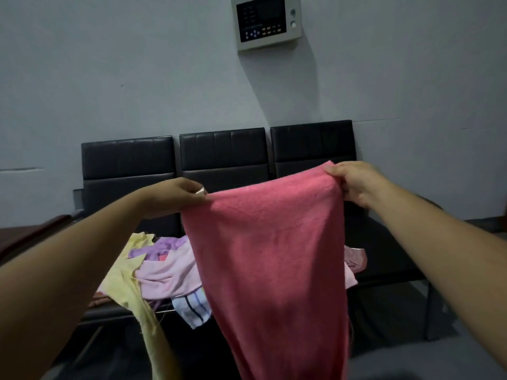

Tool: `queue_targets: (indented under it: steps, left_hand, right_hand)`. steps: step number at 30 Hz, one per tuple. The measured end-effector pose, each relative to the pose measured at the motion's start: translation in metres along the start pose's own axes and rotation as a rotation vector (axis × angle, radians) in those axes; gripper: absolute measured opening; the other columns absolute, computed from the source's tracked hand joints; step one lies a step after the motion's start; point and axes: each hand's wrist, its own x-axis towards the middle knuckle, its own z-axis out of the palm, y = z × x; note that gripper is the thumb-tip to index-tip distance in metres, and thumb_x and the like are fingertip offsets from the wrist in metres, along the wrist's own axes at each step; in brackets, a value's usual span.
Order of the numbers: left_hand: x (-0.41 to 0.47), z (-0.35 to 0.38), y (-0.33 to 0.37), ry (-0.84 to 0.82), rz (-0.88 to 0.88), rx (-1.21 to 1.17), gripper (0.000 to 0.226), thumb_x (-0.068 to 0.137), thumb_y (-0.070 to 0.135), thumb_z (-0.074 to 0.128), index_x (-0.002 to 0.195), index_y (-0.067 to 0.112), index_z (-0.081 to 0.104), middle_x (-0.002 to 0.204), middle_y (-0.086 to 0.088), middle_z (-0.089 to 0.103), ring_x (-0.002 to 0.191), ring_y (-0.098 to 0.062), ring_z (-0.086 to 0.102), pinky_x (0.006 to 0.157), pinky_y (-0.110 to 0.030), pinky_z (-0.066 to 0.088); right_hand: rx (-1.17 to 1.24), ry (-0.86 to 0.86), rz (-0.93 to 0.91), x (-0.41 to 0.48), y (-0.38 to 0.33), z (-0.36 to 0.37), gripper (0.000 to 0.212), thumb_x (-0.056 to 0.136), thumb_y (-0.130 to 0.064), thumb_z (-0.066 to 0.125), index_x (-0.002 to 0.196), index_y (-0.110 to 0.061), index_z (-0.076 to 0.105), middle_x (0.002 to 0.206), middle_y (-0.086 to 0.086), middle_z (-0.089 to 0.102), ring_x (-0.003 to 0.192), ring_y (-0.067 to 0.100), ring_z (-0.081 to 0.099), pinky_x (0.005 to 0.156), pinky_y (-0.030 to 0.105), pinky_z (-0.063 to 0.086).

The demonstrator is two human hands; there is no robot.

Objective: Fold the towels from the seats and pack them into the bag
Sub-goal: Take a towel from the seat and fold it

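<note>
A coral-pink towel [274, 256] hangs spread in front of me, held up by its two top corners. My left hand [175, 196] pinches the left corner and my right hand [354, 182] grips the right corner, a little higher. Behind it, on the black bench seats [225, 152], lies a heap of towels: a yellow towel [129, 281] draping over the seat edge, a pale pink towel [170, 272], a purple towel [162, 246] and a striped white cloth [192, 305]. The held towel hides part of the heap. No bag is in view.
The three-seat bench stands against a grey wall. A white control panel [267, 21] is mounted high on the wall. A dark reddish table edge [30, 234] shows at the left. Grey floor lies under and to the right of the bench.
</note>
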Motion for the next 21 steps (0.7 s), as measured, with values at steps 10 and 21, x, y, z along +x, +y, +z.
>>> queue_targets:
  steps: [10, 21]
  left_hand:
    - [0.0, 0.01, -0.004, 0.159, 0.033, 0.292, 0.012, 0.097, 0.021, 0.064, 0.108, 0.023, 0.059, 0.081, -0.002, 0.063, 0.055, -0.011, 0.054, 0.051, -0.021, 0.044]
    - [0.0, 0.035, 0.032, -0.078, 0.163, -0.262, 0.023, 0.095, 0.002, 0.062, 0.117, -0.004, 0.065, 0.106, -0.017, 0.074, 0.097, -0.023, 0.073, 0.079, -0.021, 0.057]
  right_hand:
    - [-0.208, 0.13, -0.147, 0.0, 0.019, 0.009, 0.014, 0.087, -0.01, 0.077, 0.099, -0.005, 0.073, 0.074, 0.007, 0.061, 0.056, 0.012, 0.048, 0.05, 0.025, 0.04]
    - [-0.127, -0.205, -0.236, -0.035, 0.011, 0.071, 0.026, 0.091, 0.015, 0.048, 0.082, 0.005, 0.07, 0.075, 0.021, 0.066, 0.062, 0.023, 0.063, 0.061, 0.028, 0.06]
